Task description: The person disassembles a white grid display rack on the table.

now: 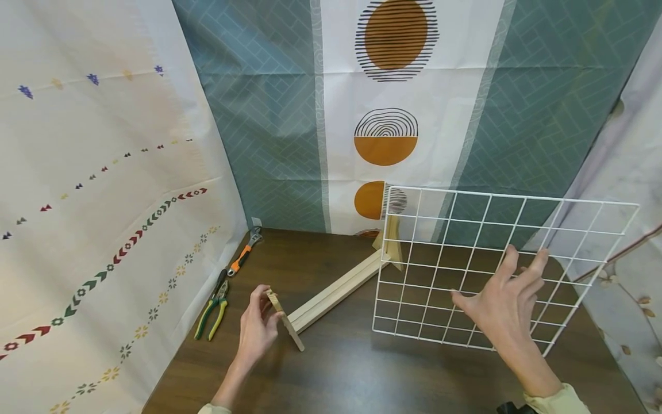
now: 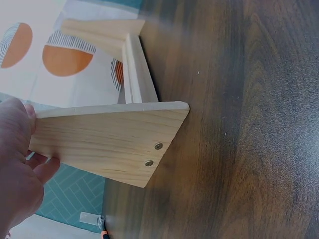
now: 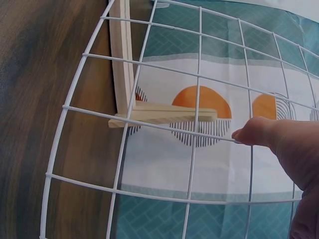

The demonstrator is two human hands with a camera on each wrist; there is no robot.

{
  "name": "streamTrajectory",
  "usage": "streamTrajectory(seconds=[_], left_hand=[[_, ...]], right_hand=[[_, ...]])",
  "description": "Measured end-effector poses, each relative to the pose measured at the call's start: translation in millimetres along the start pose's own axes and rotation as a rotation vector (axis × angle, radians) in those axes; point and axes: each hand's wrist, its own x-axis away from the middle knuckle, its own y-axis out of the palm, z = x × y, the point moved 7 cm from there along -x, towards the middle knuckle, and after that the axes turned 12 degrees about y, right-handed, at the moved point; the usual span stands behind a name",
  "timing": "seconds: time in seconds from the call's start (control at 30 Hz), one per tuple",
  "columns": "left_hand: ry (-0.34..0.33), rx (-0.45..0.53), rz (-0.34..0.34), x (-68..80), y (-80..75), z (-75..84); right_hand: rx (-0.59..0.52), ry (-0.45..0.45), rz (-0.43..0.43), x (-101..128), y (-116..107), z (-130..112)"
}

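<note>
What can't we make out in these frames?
Right hand, right wrist view: four fingers cut off by right edge.
Wrench, left wrist view: mostly cut off by bottom edge.
Screw heads on wooden board, left wrist view: drive shape too small.
Black item, head view: cut off by bottom edge.

From my end I see a makeshift work nook: printed cloths (image 1: pixel 253 115) (orange discs (image 1: pixel 396 34) on one) surround a table (image 1: pixel 341 379) with pliers (image 1: pixel 220 305) and a wrench (image 1: pixel 243 256).

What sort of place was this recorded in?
Probably an indoor tabletop workspace screened with fabric: patterned cloths hang behind and beside a brown table, where pliers and a wrench lie.
</note>
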Motion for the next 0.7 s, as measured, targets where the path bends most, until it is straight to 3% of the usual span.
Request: streamTrajectory(seconds=[0.7], left_hand=[[-0.010, -0.060, 0.010, 4.4, -1.4, -1.4]], right_hand=[[0.007, 0.079, -0.086, 1.1, 3.9, 2.2]])
